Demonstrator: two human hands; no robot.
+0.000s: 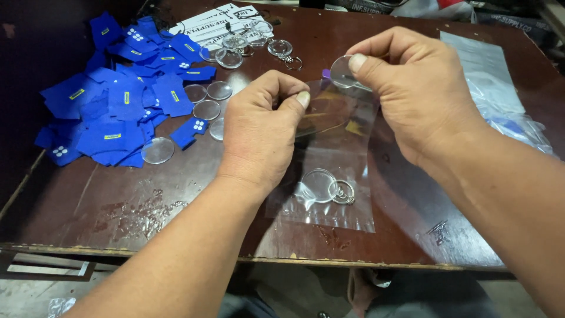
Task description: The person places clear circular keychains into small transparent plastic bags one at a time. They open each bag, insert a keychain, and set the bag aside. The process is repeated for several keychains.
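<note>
Head view: left hand (259, 132) fingers pinch clear bag (329, 171) mouth; right hand (406, 88) fingers pinch clear disc (343, 72) at the opening, probably steadying it, near counter (118, 200) front edge.

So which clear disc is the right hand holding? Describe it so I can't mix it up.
Start at the dark wooden table, then the clear plastic bag held above its middle. The clear disc is pinched by the right hand at the bag's mouth, the only one off the table.
</note>
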